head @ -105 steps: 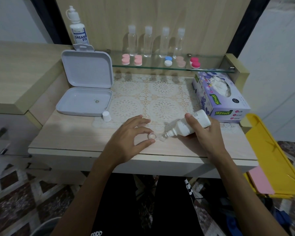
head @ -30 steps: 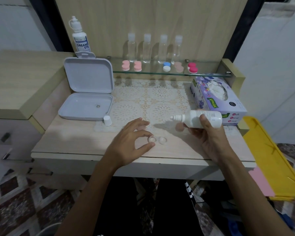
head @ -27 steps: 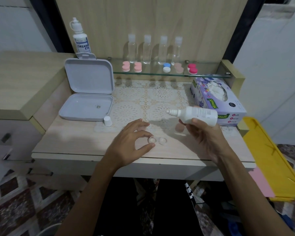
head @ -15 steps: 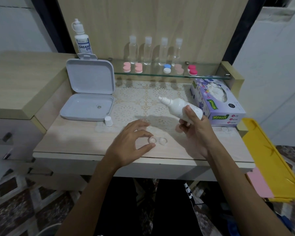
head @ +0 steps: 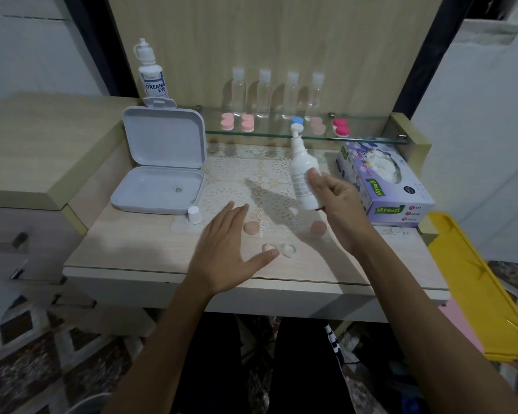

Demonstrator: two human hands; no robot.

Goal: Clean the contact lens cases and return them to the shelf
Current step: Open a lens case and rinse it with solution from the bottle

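— Case [head: 278, 250] lies where?
— On the desk [head: 132, 249], side to side, touching the thumb of the left hand [head: 225, 255], which is spread flat. The right hand [head: 338, 201] is farther, gripping the upright bottle [head: 302, 174].

Bare wooden surface [head: 138, 249] lies free front-left, while the open grey plastic box [head: 162, 174], small white cap [head: 194, 214] and purple tissue box [head: 383, 180] flank the lace middle.
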